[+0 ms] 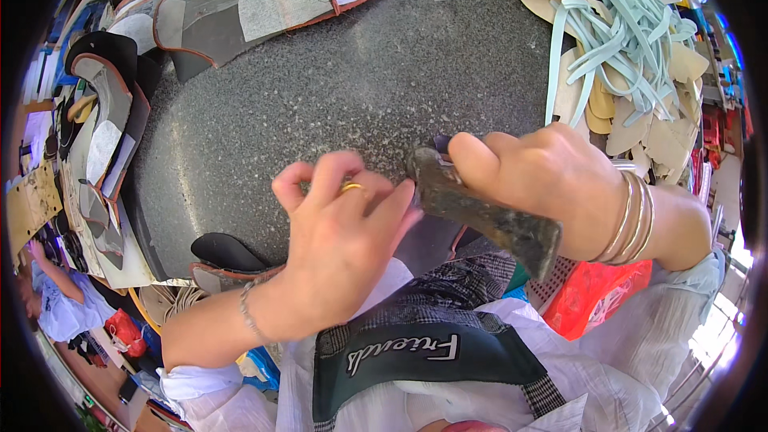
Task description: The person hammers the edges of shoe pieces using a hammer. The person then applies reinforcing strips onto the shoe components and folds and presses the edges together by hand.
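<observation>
Speckled tabletop (360,80), scuffed, blocky hammer (490,216)

A hand could pass over the bare speckled middle of the counter (344,96), from left of centre up toward the top and across to the pale strips (632,48), heaped over beige scraps (680,112) at the upper right. Grey pieces with orange edging (200,28) block the upper left, and a stack of cut pieces (104,144) closes the left side. At lower centre, the left hand (340,228) and the dark metal tool (488,216) in the right hand (552,180) leave barely any gap.
</observation>
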Demonstrator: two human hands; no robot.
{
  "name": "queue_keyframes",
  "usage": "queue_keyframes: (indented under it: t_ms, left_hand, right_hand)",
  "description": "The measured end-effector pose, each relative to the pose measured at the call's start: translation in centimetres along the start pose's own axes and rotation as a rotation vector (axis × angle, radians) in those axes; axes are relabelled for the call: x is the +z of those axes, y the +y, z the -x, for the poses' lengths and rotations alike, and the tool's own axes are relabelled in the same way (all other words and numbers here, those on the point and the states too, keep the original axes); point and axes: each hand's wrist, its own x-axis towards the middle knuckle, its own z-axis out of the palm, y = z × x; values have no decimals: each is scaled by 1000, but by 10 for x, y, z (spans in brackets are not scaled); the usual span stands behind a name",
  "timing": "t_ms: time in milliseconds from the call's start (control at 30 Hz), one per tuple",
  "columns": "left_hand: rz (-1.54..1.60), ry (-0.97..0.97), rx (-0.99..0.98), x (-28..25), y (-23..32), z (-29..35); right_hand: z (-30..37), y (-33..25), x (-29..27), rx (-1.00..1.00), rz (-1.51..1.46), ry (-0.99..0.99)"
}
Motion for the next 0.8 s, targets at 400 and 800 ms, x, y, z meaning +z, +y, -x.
queue_keyframes:
  t_ms: [400, 800]
  left_hand:
    - [198, -119, -94, -18, -14, 29]
    - [104, -56, 30, -19, -20, 39]
  right_hand:
    - [3, -19, 11, -85, 72, 103]
    - [8, -29, 12, -68, -257, 2]
